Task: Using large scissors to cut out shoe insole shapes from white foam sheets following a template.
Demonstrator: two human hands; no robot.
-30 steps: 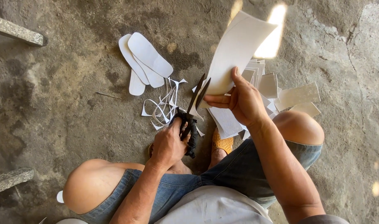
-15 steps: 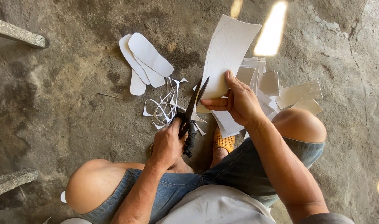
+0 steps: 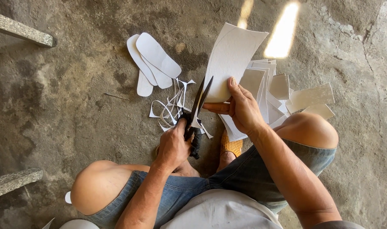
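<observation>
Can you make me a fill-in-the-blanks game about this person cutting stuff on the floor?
The left hand holds black ____.
The right hand holds a white ____.
The cut-out soles lie on the ____.
The curly scraps are ____ in colour.

Missing words: scissors; sheet; floor; white.

Single head camera, looking steeply down, close over lap and floor point(image 3: 66, 110).

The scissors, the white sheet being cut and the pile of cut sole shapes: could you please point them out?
scissors point(image 3: 202, 99): head view, on the dark blades.
white sheet point(image 3: 233, 55): head view, middle of its face.
cut sole shapes point(image 3: 157, 55): head view, on the topmost piece.
</observation>
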